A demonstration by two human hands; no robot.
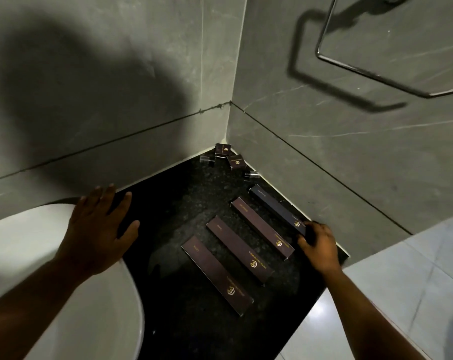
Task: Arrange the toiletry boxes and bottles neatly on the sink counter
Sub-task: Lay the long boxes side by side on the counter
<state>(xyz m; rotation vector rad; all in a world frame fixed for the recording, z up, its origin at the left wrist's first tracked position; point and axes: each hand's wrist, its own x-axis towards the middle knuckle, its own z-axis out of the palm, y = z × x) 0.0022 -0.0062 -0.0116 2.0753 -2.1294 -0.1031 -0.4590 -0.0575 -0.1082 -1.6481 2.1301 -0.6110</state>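
Several long dark boxes with gold logos lie side by side on the black counter (183, 193). My right hand (318, 245) grips the near end of the dark blue box (274, 206) that lies along the right wall. Beside it lie three brown boxes: one (259, 227), a middle one (235, 248) and the nearest (215, 274). In the far corner sit two small square boxes (223, 149) (236, 161) and two small clear bottles (207, 159) (251, 175), scattered. My left hand (100, 224) rests flat, fingers spread, on the white basin rim (25, 229).
Grey tiled walls close the corner behind and to the right. A chrome towel ring (376, 71) hangs on the right wall. The counter's front edge drops to a pale tiled floor (401, 281) at the right.
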